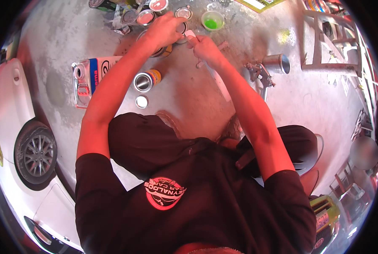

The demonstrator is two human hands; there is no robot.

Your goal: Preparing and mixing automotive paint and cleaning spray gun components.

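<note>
My left hand reaches out over a cluster of paint cans, its fingers and thumb bent around the rim of a small open can. Close beside it, my right hand pinches a small, flat, pale piece; its exact kind is unclear. The piece is near that can's rim. Just beyond the left hand is another small round can. A clear cup with green liquid stands to the right. Nearer me are an open can with a yellow-orange label and a round white lid.
A rectangular metal tin lies beneath my left forearm. Right of my right arm is a spray gun with a metal cup. A metal frame stands farther right. A white car is at left.
</note>
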